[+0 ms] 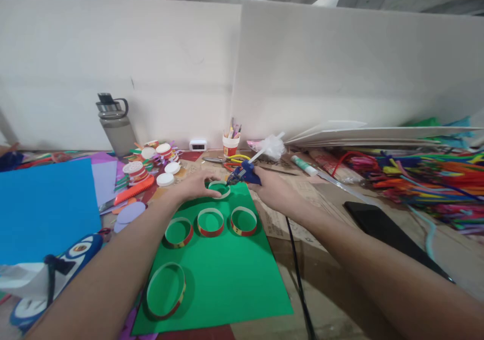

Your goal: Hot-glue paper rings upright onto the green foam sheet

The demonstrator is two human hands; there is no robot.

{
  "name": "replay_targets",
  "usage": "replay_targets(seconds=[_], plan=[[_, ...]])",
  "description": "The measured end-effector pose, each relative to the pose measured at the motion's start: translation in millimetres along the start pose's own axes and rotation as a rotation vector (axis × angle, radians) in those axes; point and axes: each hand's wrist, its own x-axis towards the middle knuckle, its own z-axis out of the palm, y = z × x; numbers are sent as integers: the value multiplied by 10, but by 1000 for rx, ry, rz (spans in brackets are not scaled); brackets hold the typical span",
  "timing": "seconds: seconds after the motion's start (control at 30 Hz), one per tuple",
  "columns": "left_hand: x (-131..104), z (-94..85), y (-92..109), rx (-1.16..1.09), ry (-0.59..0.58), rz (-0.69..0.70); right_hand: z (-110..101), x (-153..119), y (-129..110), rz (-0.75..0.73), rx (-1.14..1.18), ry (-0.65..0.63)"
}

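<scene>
A green sheet [227,274] lies in the middle, with several paper rings standing on it, such as a red and yellow ring [210,231] near its centre. My left hand [198,184] has its thumb and fingers around a paper ring [226,193] at the sheet's far edge. In my right hand [266,186] is a blue glue gun [245,172] with a white glue stick in its back. Its nozzle points left and is close to that ring. A black cord [297,274] runs down to the right of the sheet.
Blue foam sheet [49,204], an orange cutter [134,189], white lids [165,179] and a grey bottle [118,130] are at left. A cup of pens [231,146] stands behind the hands. A black phone [393,236], glue stick tube [304,165] and coloured pipe cleaners [446,183] lie right.
</scene>
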Motion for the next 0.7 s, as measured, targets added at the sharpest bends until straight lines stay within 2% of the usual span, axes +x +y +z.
replay_targets(seconds=[0.2, 0.5, 0.7], plan=[[23, 4, -43, -36, -6, 36, 253, 80, 200, 42, 267, 48], [-4, -16, -14, -13, -8, -4, 361, -61, 263, 272, 720, -11], [-14, -19, 7, -18, -16, 1, 518, -35, 374, 233, 866, 55]])
